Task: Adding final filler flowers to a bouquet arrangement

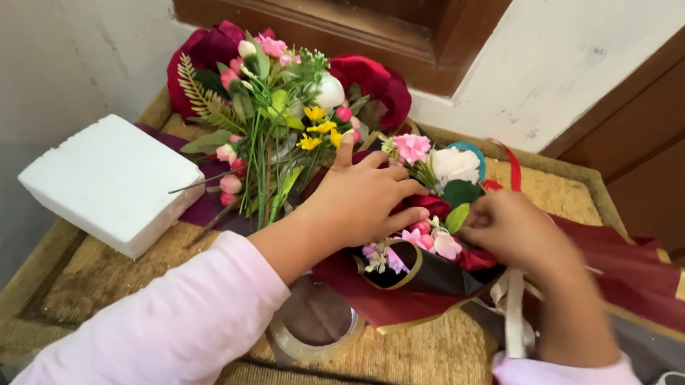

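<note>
**Both hands on the wrapped bouquet**

Landmark: the wrapped bouquet (428, 221), maroon paper with gold edge, lying mid-table; its long axis runs from flower heads up-left to wrap tail lower-right. My left hand (362, 195) lies flat on its near-left side, fingers spread over the blooms. My right hand (515, 227) sits at its right edge, fingers curled in, pinching near a green leaf (458, 217); what exactly, I cannot tell. Left of the bouquet: white foam block (113, 180). Just below it: clear tape roll (314, 325). No labels legible.
</note>
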